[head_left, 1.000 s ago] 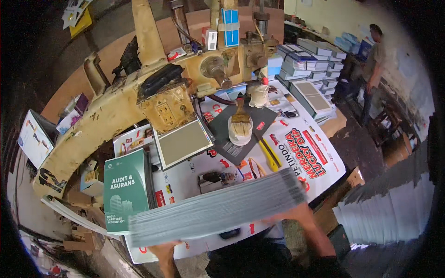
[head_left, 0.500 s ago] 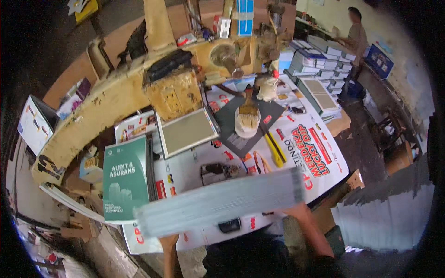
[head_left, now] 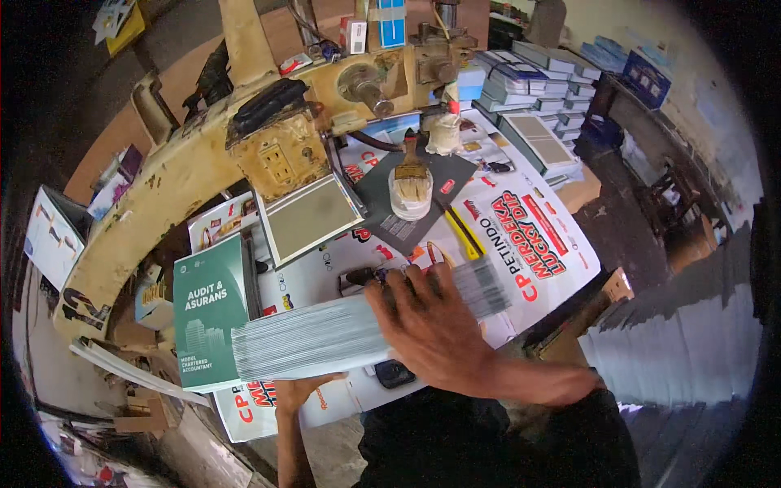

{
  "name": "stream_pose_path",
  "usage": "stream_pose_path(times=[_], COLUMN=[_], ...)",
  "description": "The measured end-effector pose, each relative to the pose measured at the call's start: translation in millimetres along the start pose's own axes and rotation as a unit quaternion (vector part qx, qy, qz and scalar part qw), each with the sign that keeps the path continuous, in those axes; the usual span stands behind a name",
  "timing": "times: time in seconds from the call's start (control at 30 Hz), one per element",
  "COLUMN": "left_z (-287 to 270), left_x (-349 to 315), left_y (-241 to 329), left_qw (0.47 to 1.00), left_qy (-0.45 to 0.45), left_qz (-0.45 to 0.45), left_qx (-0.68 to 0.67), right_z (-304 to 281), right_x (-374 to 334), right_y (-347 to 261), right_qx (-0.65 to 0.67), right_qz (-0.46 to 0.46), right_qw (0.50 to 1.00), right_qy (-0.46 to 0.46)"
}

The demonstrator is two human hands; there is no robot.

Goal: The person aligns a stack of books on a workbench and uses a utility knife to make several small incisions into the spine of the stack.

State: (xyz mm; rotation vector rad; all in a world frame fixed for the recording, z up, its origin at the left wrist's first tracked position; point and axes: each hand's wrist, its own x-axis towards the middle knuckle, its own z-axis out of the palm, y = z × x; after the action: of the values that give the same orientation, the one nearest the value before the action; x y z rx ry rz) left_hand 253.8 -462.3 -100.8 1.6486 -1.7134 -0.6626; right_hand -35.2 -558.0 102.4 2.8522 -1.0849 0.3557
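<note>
A thick stack of pages (head_left: 317, 332), its many grey-white edges facing up, spans the middle of the worktable. My right hand (head_left: 431, 325) reaches across it, with fingers bent over the far side. My left hand (head_left: 301, 393) grips it from the near side close to the left end, partly hidden below it. Green-covered books (head_left: 210, 317) lie stacked by the stack's left end. Beyond the pages, a brush (head_left: 412, 175) rests in a white tub (head_left: 411, 199) of pale stuff, and a yellow cutter knife (head_left: 464, 234) lies to its right.
Printed poster sheets (head_left: 561, 285) cover the table. A cream-coloured machine frame (head_left: 163, 195) curves along the far left. A grey board with a white border (head_left: 309, 224) leans near its socket box. Many bound blocks (head_left: 529, 81) are piled at far right; more paper stacks (head_left: 675, 350) stand at right.
My right hand has moved from the stack's right end onto its top and far side. The stack has settled slightly lower and left, its page edges now sharper. The far person has mostly left view.
</note>
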Motion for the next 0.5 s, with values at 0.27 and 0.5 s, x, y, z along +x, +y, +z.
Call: stream_pose_path(times=[0.27,0.5], left_z=[-75,-174], left_x=[-21,27], left_y=[84,262], left_qw=[0.985,0.967], left_qy=[0.134,0.168], left_qz=[-0.026,0.162], left_qx=[0.103,-0.105], right_z=[-12,14], right_x=[-49,-39], right_y=[17,41], right_qx=[0.116,0.515], right_qz=[0.005,0.169], right_qw=[0.989,0.818], right_qy=[0.092,0.193])
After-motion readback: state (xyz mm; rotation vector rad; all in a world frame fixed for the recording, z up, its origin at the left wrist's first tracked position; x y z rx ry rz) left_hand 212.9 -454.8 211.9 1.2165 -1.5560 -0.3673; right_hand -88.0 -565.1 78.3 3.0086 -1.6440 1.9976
